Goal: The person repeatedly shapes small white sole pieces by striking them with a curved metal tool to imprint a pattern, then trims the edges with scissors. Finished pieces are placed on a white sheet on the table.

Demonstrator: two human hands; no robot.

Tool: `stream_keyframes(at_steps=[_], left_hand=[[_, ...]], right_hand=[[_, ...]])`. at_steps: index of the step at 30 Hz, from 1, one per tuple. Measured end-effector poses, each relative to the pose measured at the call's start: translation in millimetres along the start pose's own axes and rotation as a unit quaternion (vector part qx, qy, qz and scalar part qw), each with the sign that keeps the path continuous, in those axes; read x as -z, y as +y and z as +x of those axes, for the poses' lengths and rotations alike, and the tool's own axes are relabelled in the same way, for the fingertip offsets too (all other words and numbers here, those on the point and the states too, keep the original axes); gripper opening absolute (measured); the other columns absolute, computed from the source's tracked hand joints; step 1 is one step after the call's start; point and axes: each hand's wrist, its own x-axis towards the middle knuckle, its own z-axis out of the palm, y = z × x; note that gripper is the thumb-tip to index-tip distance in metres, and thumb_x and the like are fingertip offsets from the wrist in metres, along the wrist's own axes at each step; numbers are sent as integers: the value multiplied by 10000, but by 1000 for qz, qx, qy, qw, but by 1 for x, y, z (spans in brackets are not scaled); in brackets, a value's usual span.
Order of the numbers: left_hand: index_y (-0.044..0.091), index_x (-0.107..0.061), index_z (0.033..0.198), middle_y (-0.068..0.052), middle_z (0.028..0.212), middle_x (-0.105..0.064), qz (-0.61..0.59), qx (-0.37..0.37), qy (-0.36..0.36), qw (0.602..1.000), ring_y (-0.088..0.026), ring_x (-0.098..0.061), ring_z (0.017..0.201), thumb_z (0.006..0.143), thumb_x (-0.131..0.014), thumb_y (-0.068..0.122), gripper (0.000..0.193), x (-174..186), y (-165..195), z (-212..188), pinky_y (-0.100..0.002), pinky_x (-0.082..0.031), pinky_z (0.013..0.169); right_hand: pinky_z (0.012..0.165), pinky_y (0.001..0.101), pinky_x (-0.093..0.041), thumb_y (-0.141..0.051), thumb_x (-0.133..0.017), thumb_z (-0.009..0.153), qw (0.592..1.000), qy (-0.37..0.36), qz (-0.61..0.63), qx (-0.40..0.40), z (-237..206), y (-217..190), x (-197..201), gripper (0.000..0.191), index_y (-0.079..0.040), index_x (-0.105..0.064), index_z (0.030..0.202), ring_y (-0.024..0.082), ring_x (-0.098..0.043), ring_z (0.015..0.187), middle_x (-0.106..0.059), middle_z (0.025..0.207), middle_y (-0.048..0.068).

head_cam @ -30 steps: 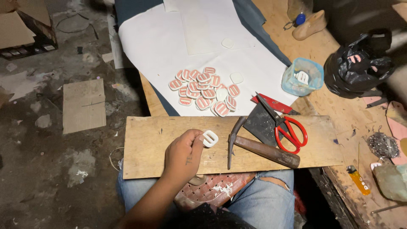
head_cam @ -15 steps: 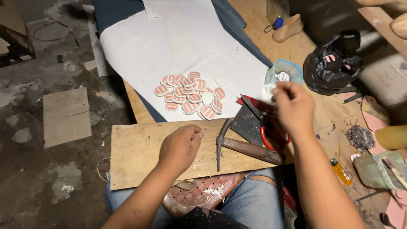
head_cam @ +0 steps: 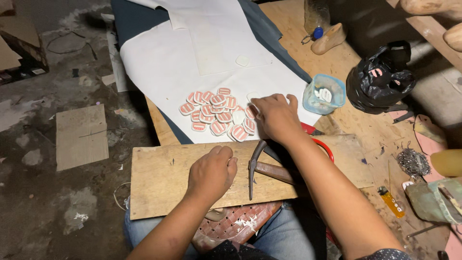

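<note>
- On the person's lap, a wooden board (head_cam: 163, 185) lies crosswise; both hands work above it.
- Left hand (head_cam: 211, 173): rests knuckles-up on the board at its centre, fingers curled under into a loose fist; whether anything lies beneath it cannot be told.
- Right hand (head_cam: 273, 115): reaches past the board's far edge, at 1 o'clock from the left hand, fingers bent down onto the right margin of a pile of badges (head_cam: 216, 114); whether it has pinched one cannot be told.
- Badges: small rounded pieces, white with red stripes, heaped on a white sheet (head_cam: 163, 62) at 12 o'clock from the board.
- Hammer (head_cam: 262, 169): lies on the board just beside the left hand, at its 3 o'clock, head toward the person, handle passing under the right forearm.
- Scissors (head_cam: 323, 146): only a red handle loop shows behind the right wrist.
- Plastic tub (head_cam: 324, 94): pale blue, on the bench at 3 o'clock from the pile.
- Black bag (head_cam: 382, 79): further out at 3 o'clock, beyond the tub.
- Lighter (head_cam: 391, 201): orange, on the bench at 4 o'clock from the board.
</note>
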Motion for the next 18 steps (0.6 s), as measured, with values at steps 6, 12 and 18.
stream_keyframes(at_steps=[6,12,18], left_hand=[[81,-653,951,-135,929,-692,-17,20,-16,1000,-372,-682,805,904,-650,237,163,8,1,-2,-491,-538,714],[102,-654,1228,-78,943,-771,-169,121,-49,977,-241,-714,760,937,-654,301,353,16,-4,-8,-365,-538,711],[8,-549,1394,-68,1154,-694,-554,140,-91,816,-93,-588,824,939,-639,47,466,1,-5,-23,-243,-513,709]], right_hand=[[1022,612,-287,-137,-734,794,996,-1,-71,53,11,-18,4,247,-139,-718,1040,314,-564,1157,-687,1177,66],[841,441,-469,-38,-785,773,988,68,120,67,-31,-53,41,263,-98,-663,998,341,-590,963,-621,975,111],[818,402,-525,-25,-751,800,968,48,229,94,-111,-93,53,299,-62,-648,1077,332,-653,962,-652,1032,127]])
